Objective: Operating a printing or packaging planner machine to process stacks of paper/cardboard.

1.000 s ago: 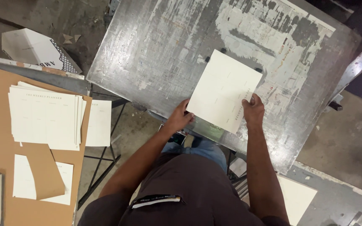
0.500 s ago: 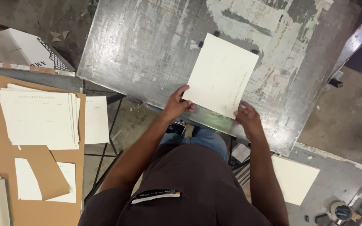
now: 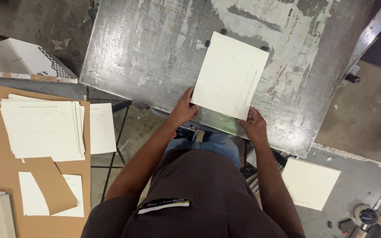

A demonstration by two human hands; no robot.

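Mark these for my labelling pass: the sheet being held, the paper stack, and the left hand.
sheet (image 3: 230, 75), head view, middle of its face
paper stack (image 3: 42, 130), head view, top page
left hand (image 3: 184, 108), head view, back of hand

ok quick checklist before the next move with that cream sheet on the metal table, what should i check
1. Left hand on the near left corner of the cream sheet: ok.
2. Right hand at the sheet's near right corner: ok.
3. Sheet lies flat on the metal table: ok.
4. Far edge against the small black stops: cannot tell.
5. Table around the sheet free of loose things: ok.
6. Stack of printed sheets on the left bench is fanned, not squared: not ok.
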